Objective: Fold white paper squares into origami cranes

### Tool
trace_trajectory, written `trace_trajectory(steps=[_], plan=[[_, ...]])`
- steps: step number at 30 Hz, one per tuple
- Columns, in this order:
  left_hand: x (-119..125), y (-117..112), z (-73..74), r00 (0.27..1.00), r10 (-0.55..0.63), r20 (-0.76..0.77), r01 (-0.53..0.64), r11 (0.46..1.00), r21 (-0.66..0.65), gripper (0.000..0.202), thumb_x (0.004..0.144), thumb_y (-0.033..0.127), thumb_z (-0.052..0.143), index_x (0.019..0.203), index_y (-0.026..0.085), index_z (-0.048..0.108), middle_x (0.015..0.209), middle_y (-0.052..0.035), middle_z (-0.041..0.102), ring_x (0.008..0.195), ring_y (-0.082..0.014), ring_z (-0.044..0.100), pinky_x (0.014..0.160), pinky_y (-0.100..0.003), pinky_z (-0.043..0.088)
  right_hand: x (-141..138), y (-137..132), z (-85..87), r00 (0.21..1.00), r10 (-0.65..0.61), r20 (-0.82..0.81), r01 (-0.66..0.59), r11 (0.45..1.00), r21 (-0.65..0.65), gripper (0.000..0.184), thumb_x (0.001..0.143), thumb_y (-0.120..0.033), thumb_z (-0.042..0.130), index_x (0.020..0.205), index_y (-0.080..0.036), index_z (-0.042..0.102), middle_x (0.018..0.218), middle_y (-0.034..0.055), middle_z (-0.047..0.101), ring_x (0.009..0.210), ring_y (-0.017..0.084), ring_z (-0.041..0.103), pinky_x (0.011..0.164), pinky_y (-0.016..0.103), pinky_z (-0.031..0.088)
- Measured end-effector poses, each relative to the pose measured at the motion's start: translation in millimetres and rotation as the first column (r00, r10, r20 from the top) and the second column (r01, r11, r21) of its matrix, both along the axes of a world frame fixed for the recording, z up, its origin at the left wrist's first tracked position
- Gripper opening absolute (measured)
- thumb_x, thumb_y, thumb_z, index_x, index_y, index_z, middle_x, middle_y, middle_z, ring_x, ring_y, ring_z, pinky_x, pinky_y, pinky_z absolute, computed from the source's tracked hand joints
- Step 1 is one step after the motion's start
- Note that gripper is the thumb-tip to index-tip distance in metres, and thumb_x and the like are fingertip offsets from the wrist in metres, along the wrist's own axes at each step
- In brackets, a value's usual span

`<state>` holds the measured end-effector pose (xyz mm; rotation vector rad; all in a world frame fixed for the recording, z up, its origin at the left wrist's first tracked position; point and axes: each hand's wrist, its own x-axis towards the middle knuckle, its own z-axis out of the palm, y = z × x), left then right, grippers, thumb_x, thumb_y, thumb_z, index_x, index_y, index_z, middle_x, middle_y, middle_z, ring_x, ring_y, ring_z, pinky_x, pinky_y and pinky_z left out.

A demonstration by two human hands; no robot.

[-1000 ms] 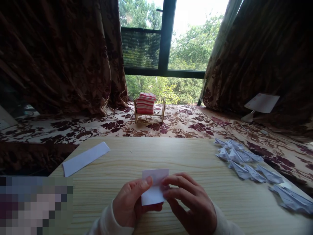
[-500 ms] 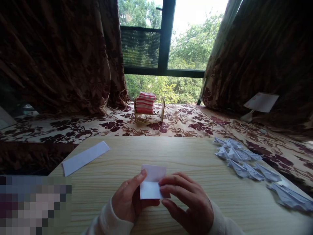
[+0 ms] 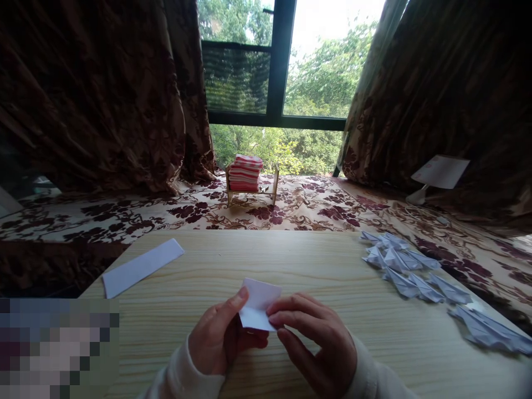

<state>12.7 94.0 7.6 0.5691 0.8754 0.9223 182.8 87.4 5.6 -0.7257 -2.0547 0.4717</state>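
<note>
A small white sheet of paper [image 3: 260, 302], creased across its middle, is held between my two hands above the wooden table. My left hand [image 3: 220, 332] grips its left side, thumb on top and fingers underneath. At the right edge, my right hand [image 3: 318, 338] pinches the lower half between thumb and fingertips, and that half tilts up along the crease. The underside of the paper is hidden.
At the table's [image 3: 208, 255] far left lies a strip of white paper [image 3: 143, 267]. Several folded paper pieces [image 3: 409, 271] cluster along the right edge. Beyond the table, a small wooden rack [image 3: 251, 192] holds folded red-and-white cloths [image 3: 245, 173] on the patterned sill cover.
The paper's lower half has lifted and bent further along the crease. My right thumb has moved up against its lower right edge.
</note>
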Motion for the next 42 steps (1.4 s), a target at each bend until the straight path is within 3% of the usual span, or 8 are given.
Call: trace_trajectory(steps=[7, 14, 25, 32, 42], plan=[[0.4, -1.8, -3.1, 0.998, 0.002, -0.055, 0.002, 0.997, 0.076, 0.041, 0.063, 0.049, 0.066, 0.065, 0.008, 0.067, 0.061, -0.0074, 0.063, 0.058, -0.015, 0.057, 0.057, -0.026, 0.049, -1.1, 0.7, -1.6, 0.997, 0.005, -0.073, -0.008, 1.0, -0.03, 0.024, 0.076, -0.007, 0.046, 0.091, -0.018, 0.061, 0.087, 0.008, 0.063, 0.077, 0.016, 0.06, 0.069, 0.028, 0.049], [0.5, -5.2, -5.4, 0.988, -0.062, -0.143, 0.105, 0.944, 0.313, 0.033, 0.059, 0.043, 0.071, 0.073, 0.013, 0.069, 0.07, -0.005, 0.062, 0.069, -0.0156, 0.054, 0.063, -0.027, 0.049, -0.6, 1.1, 2.4, 0.985, -0.016, -0.173, 0.002, 0.997, -0.08, 0.023, 0.076, -0.005, 0.046, 0.088, -0.016, 0.062, 0.082, 0.0083, 0.063, 0.076, 0.016, 0.061, 0.068, 0.027, 0.05], [7.8, -9.2, 3.7, 0.964, -0.025, -0.263, 0.109, 0.945, 0.307, 0.025, 0.061, 0.038, 0.07, 0.066, 0.014, 0.069, 0.06, -0.0019, 0.062, 0.059, -0.0114, 0.053, 0.058, -0.02, 0.045, -2.0, 1.3, 0.1, 0.989, -0.003, -0.145, -0.012, 0.995, -0.1, 0.014, 0.076, -0.009, 0.051, 0.081, -0.014, 0.062, 0.078, 0.0081, 0.062, 0.071, 0.015, 0.06, 0.064, 0.026, 0.049], [6.0, -7.5, -0.7, 0.957, -0.076, -0.282, 0.173, 0.926, 0.337, 0.03, 0.067, 0.04, 0.065, 0.084, 0.016, 0.07, 0.064, -0.001, 0.063, 0.061, -0.0103, 0.053, 0.059, -0.019, 0.045, -1.1, 3.2, -3.0, 0.988, 0.007, -0.155, -0.02, 0.996, -0.082, 0.011, 0.074, -0.009, 0.055, 0.081, -0.014, 0.061, 0.078, 0.0078, 0.062, 0.069, 0.015, 0.06, 0.063, 0.025, 0.049], [4.6, -7.4, -1.7, 0.954, -0.108, -0.28, 0.205, 0.915, 0.348, 0.027, 0.069, 0.036, 0.065, 0.087, 0.017, 0.069, 0.07, -0.0004, 0.065, 0.064, -0.0097, 0.053, 0.061, -0.019, 0.045, -2.3, 2.2, -3.8, 0.987, 0.015, -0.16, -0.03, 0.995, -0.09, 0.006, 0.073, -0.01, 0.058, 0.078, -0.013, 0.061, 0.077, 0.0085, 0.061, 0.068, 0.014, 0.059, 0.061, 0.025, 0.048]])
